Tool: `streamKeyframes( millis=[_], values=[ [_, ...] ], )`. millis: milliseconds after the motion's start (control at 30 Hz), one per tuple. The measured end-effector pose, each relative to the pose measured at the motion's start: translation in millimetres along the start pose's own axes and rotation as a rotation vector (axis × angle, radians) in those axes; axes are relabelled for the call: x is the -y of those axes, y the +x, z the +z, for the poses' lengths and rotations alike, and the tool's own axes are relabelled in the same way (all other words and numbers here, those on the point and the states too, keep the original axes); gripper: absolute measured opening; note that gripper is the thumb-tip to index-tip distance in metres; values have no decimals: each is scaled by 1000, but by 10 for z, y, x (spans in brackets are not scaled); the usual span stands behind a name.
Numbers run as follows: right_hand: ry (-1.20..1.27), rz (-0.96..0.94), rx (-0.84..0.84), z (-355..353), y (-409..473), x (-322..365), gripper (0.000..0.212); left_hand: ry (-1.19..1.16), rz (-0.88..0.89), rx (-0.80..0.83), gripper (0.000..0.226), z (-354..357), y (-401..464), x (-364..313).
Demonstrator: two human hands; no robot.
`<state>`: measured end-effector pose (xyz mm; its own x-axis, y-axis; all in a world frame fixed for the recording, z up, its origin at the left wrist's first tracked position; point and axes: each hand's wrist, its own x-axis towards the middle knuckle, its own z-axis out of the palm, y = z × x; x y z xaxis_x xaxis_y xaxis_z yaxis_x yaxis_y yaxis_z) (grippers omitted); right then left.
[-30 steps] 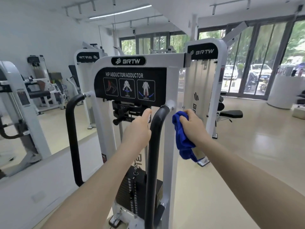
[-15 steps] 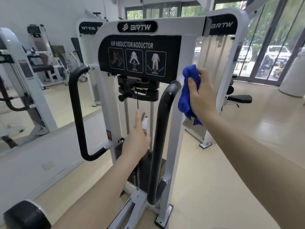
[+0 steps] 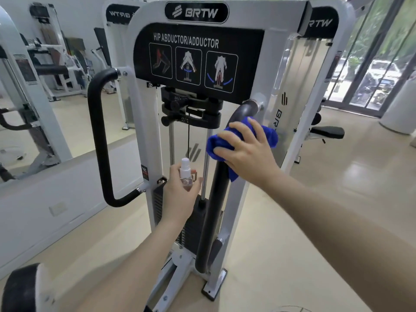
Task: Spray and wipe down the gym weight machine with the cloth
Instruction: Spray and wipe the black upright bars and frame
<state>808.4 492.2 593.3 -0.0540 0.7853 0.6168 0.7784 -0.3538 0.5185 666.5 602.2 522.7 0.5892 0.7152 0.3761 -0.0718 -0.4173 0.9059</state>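
Note:
A white hip abductor/adductor machine (image 3: 144, 122) stands right in front of me, with a black instruction panel (image 3: 198, 61) and a black curved handle on each side. My right hand (image 3: 247, 152) grips a blue cloth (image 3: 218, 145) wrapped round the upper part of the right black handle (image 3: 213, 212). My left hand (image 3: 180, 197) holds a small clear spray bottle (image 3: 186, 171) with a white cap upright in front of the weight stack (image 3: 193, 226).
The left black handle (image 3: 99, 140) loops out from the frame. A black roller pad (image 3: 20, 289) sits at the bottom left. A mirror wall (image 3: 45, 97) runs along the left. A second white machine (image 3: 315, 86) and bench stand behind on the right, with beige floor around.
My right hand came off the white upright and moved the cloth down onto the right black handle. My left hand dropped lower and the spray bottle now shows. The view tilted downward.

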Motion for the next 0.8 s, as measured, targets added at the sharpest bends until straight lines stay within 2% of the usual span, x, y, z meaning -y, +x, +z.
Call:
streamKeyframes(
  millis=[33,100,167,267,300,367,433,500,567,667,800],
  values=[
    [-11,-26,-4,-18,69,-68,16,-16,-4,11,38,30,-12,-15],
    [25,40,-31,-59,219,-163,16,-31,-13,30,41,82,-28,-37],
    [156,249,-88,-66,373,-220,16,-31,-26,63,43,109,-44,-23],
    [514,702,-59,-74,639,-362,20,4,-48,138,45,138,-72,65],
    [568,790,-66,-74,686,-393,21,24,-50,152,46,139,-90,91],
    [561,746,-102,-114,627,-306,19,36,-63,175,47,144,-119,114],
    [510,474,-130,-128,387,-53,14,16,-86,191,44,166,-156,124],
    [365,166,-85,-80,138,95,14,13,-86,198,44,199,-180,123],
    [290,43,-9,-33,156,-37,17,-1,-100,185,44,228,-194,105],
    [384,194,-43,-57,391,-189,25,-61,-123,159,43,238,-168,54],
    [556,622,-59,-40,682,-461,24,-29,-89,110,44,197,-101,-8]
  ],
)
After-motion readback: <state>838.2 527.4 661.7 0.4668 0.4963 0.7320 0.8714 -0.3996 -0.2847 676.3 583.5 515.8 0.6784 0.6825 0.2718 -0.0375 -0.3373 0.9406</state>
